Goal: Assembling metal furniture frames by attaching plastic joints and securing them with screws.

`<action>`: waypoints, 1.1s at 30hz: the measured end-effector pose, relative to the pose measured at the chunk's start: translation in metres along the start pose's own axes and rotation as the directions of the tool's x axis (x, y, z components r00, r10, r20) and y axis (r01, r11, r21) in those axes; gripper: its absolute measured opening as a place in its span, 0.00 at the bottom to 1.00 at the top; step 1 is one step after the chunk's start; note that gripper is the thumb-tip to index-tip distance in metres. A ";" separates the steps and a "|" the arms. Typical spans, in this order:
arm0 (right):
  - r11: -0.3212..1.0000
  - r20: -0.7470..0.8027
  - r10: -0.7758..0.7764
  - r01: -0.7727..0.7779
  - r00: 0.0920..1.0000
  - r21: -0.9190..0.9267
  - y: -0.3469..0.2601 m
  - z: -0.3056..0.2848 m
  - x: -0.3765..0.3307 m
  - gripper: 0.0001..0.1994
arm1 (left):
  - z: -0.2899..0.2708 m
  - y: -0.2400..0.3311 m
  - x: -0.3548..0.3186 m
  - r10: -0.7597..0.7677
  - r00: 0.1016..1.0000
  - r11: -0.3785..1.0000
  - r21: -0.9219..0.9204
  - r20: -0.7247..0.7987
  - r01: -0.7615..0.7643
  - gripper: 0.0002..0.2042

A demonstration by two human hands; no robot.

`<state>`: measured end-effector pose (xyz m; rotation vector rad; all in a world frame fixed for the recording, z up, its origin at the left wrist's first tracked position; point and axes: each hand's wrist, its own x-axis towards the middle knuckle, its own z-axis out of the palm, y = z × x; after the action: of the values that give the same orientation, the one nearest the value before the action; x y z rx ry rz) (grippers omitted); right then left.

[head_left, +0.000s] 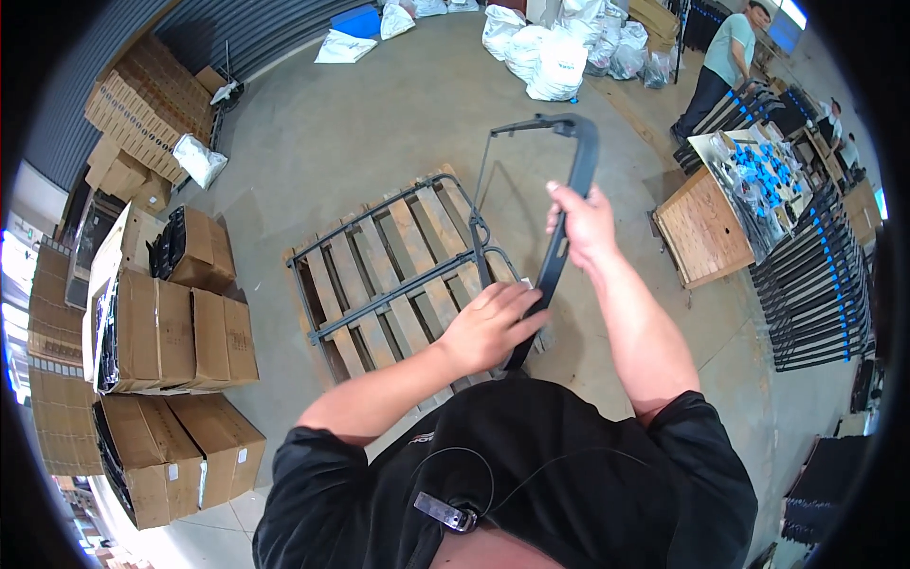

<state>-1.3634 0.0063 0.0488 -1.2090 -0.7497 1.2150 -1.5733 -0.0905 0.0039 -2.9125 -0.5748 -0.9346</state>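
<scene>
A black metal frame with a wide curved side bar (582,156) stands tilted in front of me. My right hand (586,226) is wrapped round the upper part of that bar, thumb pointing up. Lower down, my left hand (495,324) lies across the same bar, its fingers bent over it and slightly blurred. A thin rod runs down from the frame's far end. Beneath and to the left, a black tube frame (403,302) lies flat on a wooden pallet (409,230). My left forearm covers the pallet's near part.
Cardboard boxes (156,327) are stacked at the left. A wooden crate (706,232) with blue parts on top stands at the right, beside a row of black frames (820,284). White sacks (555,62) lie at the back. A person (730,57) stands at the far right.
</scene>
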 end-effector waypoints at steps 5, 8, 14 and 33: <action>0.988 -0.109 0.012 0.005 0.994 0.156 -0.010 -0.037 0.029 0.11 | 0.026 0.028 -0.044 -0.593 0.805 0.754 -0.340 0.016 0.562 0.35; 0.941 -0.240 0.093 -0.006 0.966 0.339 -0.011 -0.067 0.040 0.10 | 0.038 0.029 -0.034 -0.754 0.615 0.530 -0.339 0.232 0.777 0.31; 0.852 -0.325 0.196 0.003 0.925 0.523 0.003 -0.189 0.048 0.09 | 0.062 -0.005 0.032 -0.702 0.708 0.682 -0.211 0.075 0.700 0.10; 0.757 -0.141 0.622 -0.545 0.771 0.359 0.015 -0.601 0.089 0.19 | 0.263 0.020 0.361 -0.243 0.910 0.947 -0.120 0.335 0.297 0.09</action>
<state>-0.7887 -0.0787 -0.1310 -1.3537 0.0427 1.5788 -1.1488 0.0489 -0.0057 -3.2209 -0.9871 -0.5519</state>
